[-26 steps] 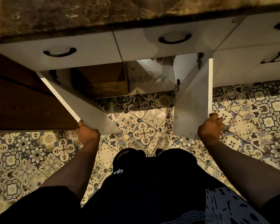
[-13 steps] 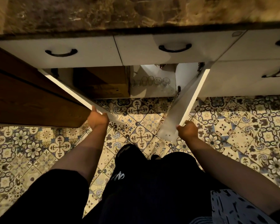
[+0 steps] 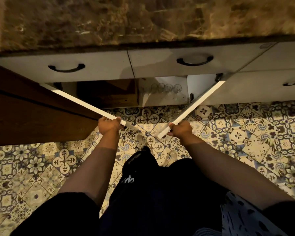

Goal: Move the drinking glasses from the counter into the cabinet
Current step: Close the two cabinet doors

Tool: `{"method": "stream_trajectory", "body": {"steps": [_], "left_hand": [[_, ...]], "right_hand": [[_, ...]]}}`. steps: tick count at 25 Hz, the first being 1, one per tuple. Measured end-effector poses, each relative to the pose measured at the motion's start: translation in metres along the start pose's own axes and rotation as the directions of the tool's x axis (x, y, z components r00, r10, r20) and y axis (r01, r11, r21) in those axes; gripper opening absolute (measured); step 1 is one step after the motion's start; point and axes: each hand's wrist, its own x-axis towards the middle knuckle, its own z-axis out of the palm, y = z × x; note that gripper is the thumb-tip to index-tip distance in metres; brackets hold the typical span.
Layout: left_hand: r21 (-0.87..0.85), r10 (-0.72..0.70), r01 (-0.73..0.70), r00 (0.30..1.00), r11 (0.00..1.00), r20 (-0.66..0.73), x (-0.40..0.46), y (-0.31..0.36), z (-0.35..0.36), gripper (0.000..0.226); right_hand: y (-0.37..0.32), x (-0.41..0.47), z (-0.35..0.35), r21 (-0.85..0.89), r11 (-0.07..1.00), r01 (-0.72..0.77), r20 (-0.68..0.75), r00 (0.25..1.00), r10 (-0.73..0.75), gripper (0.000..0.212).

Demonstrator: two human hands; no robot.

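Observation:
Several clear drinking glasses (image 3: 163,87) stand in a row inside the low white cabinet (image 3: 170,97), on its right-hand shelf. The cabinet's two white doors are partly swung in. My left hand (image 3: 109,125) grips the free edge of the left door (image 3: 85,104). My right hand (image 3: 180,128) grips the free edge of the right door (image 3: 199,103). The two door edges form a V pointing toward me. The brown marble counter (image 3: 143,19) above shows no glasses.
A dark wooden panel (image 3: 32,113) juts out at the left, beside the left door. Drawers with black handles (image 3: 194,60) run under the counter. Patterned floor tiles (image 3: 245,133) lie below, with my legs and shoes at the centre bottom.
Both hands have swung the doors inward, so the gap between them has narrowed. The view has shifted down and the counter now fills more of the top.

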Motion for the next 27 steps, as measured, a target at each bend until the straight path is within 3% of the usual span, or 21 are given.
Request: {"method": "stream_trajectory", "body": {"steps": [2, 6, 9, 15, 18, 21, 24, 27], "left_hand": [[-0.086, -0.073, 0.082, 0.992, 0.993, 0.102, 0.009, 0.008, 0.003, 0.057], [-0.004, -0.061, 0.062, 0.984, 0.998, 0.17, 0.022, 0.029, 0.016, 0.028], [-0.017, -0.067, 0.072, 0.977, 0.997, 0.205, 0.024, 0.044, 0.029, 0.027], [-0.101, -0.099, 0.124, 0.969, 0.987, 0.227, 0.024, 0.072, 0.054, 0.044], [-0.126, -0.126, 0.167, 0.952, 0.978, 0.28, 0.03, 0.083, 0.061, 0.017], [-0.093, -0.162, 0.207, 0.921, 0.974, 0.353, 0.035, 0.097, 0.063, 0.008], [-0.141, -0.172, 0.231, 0.925, 0.963, 0.34, 0.041, 0.104, 0.068, 0.034], [-0.183, -0.165, 0.237, 0.926, 0.954, 0.339, 0.043, 0.114, 0.077, 0.027]], "right_hand": [[-0.02, 0.0, 0.021, 0.091, 0.996, -0.022, -0.012, 1.0, 0.024, 0.033], [-0.053, 0.012, 0.053, 0.152, 0.988, -0.014, -0.035, 0.999, 0.02, 0.023], [-0.07, 0.02, 0.069, 0.229, 0.973, -0.026, -0.054, 0.998, 0.04, 0.013], [-0.096, 0.034, 0.083, 0.25, 0.968, -0.018, -0.07, 0.997, 0.037, 0.03], [-0.11, 0.037, 0.088, 0.273, 0.962, -0.023, -0.066, 0.997, 0.043, 0.038], [-0.124, 0.041, 0.091, 0.419, 0.907, -0.044, 0.0, 0.999, 0.048, 0.033], [-0.132, 0.05, 0.089, 0.245, 0.968, -0.056, 0.067, 0.997, 0.041, 0.01], [-0.137, 0.054, 0.094, 0.173, 0.985, -0.009, 0.024, 1.0, 0.005, 0.007]]}}
